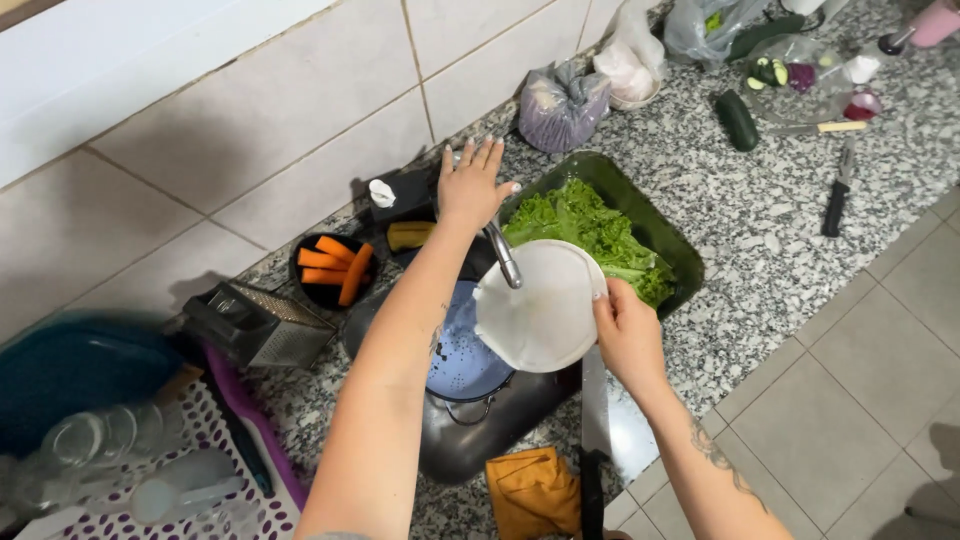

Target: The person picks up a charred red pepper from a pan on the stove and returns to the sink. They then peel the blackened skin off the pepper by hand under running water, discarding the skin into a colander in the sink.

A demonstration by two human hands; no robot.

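My left hand (473, 185) reaches over the sink and rests on the tap handle behind the metal faucet (503, 257), fingers spread. A white plastic bowl (540, 305), tilted under the spout, is gripped at its rim by my right hand (626, 335). Below the bowl sits a pale blue colander (460, 362) inside the steel sink (470, 440). A dark green tray (660, 225) of leafy lettuce (590, 228) lies just right of the faucet.
A black bowl of carrot pieces (335, 268) and a metal grater (258, 325) stand left of the sink. A dish rack with glasses (150, 470) is at the lower left. Knives (836, 190), a cucumber (737, 120) and bagged vegetables (562, 105) lie on the granite counter. An orange cloth (533, 492) hangs at the front edge.
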